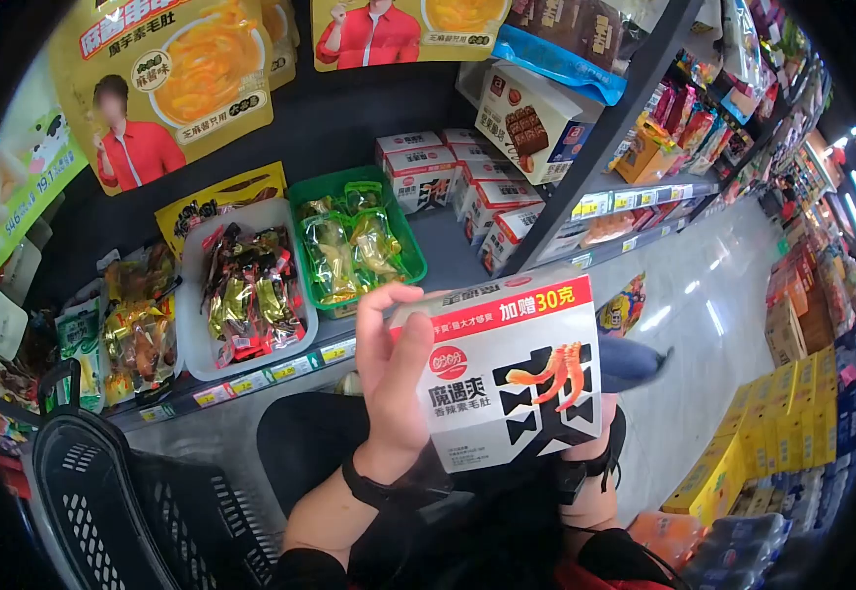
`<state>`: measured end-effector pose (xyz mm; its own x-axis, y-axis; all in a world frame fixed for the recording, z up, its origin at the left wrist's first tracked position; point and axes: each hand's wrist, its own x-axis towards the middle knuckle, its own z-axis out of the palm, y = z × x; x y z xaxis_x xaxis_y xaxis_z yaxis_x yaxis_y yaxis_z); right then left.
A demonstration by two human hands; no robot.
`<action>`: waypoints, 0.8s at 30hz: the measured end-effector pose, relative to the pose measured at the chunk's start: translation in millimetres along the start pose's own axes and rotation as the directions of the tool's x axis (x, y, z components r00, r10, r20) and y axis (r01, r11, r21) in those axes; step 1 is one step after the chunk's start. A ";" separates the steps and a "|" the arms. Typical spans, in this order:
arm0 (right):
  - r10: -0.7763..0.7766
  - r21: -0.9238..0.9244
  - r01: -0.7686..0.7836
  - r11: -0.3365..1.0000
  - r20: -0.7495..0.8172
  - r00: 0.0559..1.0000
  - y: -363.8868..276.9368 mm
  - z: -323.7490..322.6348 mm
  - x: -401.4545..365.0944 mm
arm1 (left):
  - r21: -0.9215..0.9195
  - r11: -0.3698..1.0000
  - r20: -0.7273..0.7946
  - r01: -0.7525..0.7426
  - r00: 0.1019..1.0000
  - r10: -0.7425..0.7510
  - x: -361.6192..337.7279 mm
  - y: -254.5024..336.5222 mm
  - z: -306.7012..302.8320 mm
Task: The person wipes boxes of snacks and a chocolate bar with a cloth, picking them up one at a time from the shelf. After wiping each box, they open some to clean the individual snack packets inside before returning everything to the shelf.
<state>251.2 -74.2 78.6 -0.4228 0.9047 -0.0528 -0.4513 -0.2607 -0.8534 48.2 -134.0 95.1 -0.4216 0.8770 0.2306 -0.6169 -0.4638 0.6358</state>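
- White with a red band along its top, the box [507,393] is held up in front of the person's lap, slightly tilted, its printed front facing the camera.
- The left hand [397,379] is clamped on the box's left side, thumb on the front and fingers over the top edge.
- The right hand [593,441] is at the box's lower right, mostly hidden behind it; how its fingers are set, I cannot tell.
- The hands are apart, with the box between them.
- Beyond the box, a green basket [409,236] of shiny packs stands on the shelf beside a pale tub [193,320] of small packets.
- Similar red-and-white cartons [422,177] are stacked to the right of the green basket.
- Large yellow pouches [167,118] hang above.
- A black shopping basket [103,447] is at lower left.
- Yellow boxes [782,418] are stacked at right.
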 end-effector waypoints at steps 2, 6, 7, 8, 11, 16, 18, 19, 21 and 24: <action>0.027 0.073 -0.028 0.997 0.007 1.000 2.8 -0.8 -0.9 | -0.015 1.000 -0.015 0.005 1.000 -0.005 5.9 -5.3 4.2; 0.068 0.206 -0.066 0.976 -0.001 0.998 11.7 -3.1 -2.1 | 0.144 0.988 0.066 0.050 0.996 -0.060 6.9 -25.8 6.9; 0.076 0.236 -0.071 0.969 -0.010 0.997 14.9 -5.0 -1.1 | 0.199 0.979 0.072 0.046 0.995 -0.062 5.3 -27.6 9.8; 0.078 0.259 -0.071 0.963 -0.018 0.997 17.6 -4.8 1.4 | 0.332 0.943 0.092 -0.007 0.995 -0.025 4.1 -28.8 9.7; 0.088 0.360 -0.056 0.931 -0.074 0.993 25.4 -8.1 14.4 | 0.303 0.951 0.047 0.057 0.996 -0.074 1.8 -37.3 7.7; 0.018 0.503 0.102 0.858 -0.229 0.973 34.2 -16.4 54.4 | 0.358 0.930 0.060 0.079 0.992 -0.108 -9.0 -54.5 10.2; -0.034 0.527 0.184 0.830 -0.281 0.959 25.9 -18.2 55.2 | 0.224 0.959 -0.002 0.174 0.984 -0.178 -20.0 -68.3 17.0; -0.066 0.522 0.220 0.824 -0.297 0.953 19.1 -14.1 54.6 | 0.157 0.964 -0.029 0.215 0.977 -0.213 -23.7 -73.3 18.8; -0.136 0.517 0.270 0.812 -0.282 0.950 1.2 -3.5 41.3 | 0.307 0.916 -0.033 0.257 0.965 -0.260 -28.2 -74.4 17.8; -0.273 0.411 0.313 0.857 -0.155 0.950 -41.0 16.5 13.0 | 0.447 0.885 -0.006 0.130 0.990 -0.142 -19.2 -55.6 16.4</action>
<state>251.3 -57.3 121.4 -0.1570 0.9823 0.1023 -0.8414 -0.0788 -0.5346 101.5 -123.0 67.4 -0.3339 0.9331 0.1335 -0.3034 -0.2405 0.9220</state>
